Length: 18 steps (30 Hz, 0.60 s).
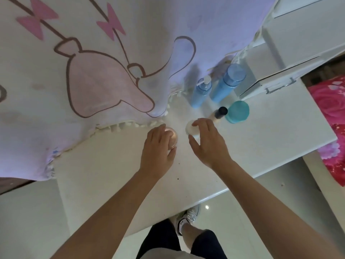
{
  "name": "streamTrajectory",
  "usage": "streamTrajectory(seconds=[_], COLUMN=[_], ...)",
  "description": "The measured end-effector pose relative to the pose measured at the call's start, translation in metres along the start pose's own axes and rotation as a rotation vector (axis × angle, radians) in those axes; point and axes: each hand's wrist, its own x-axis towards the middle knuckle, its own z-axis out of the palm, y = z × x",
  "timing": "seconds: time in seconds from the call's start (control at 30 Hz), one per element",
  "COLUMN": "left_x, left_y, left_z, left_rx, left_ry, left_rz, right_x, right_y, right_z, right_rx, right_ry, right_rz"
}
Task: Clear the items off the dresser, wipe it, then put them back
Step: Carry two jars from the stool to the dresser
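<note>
Domestic bedroom, viewed at a white dresser (252,156) bearing a small drawer unit (291,43). Toiletries grouped on its top mark it as a dressing table: a blue pump bottle (201,94), a taller blue bottle (226,83), a teal-lidded jar (237,111), a dark-capped bottle (219,114), a pink compact (173,135) and a white jar (190,128). A fringed cloth (93,71) printed with pink bows hangs behind, rose-patterned bedding (328,109) lies alongside, and the floor (28,221) is glossy pale tile.

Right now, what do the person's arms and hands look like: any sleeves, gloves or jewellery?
The left hand and right hand wear no gloves, and no ring, watch or bracelet shows. The left forearm and right forearm are bare, no sleeve in view. Lower down: dark shorts and a white sneaker with dark markings.
</note>
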Motion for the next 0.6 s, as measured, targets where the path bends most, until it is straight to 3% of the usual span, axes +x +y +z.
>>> streamTrajectory(seconds=[0.37,0.6], left_x=[0.011,0.001], left_y=[-0.012,0.002], left_z=[0.008,-0.057], left_rx=[0.179,0.209], left_ry=[0.003,0.195], left_rz=[0.107,0.059], right_x=[0.019,0.011], right_y=[-0.005,-0.035], right_z=[0.014,-0.047], right_rx=[-0.035,-0.067], right_ry=[-0.078,-0.003], right_rz=[0.086,-0.022])
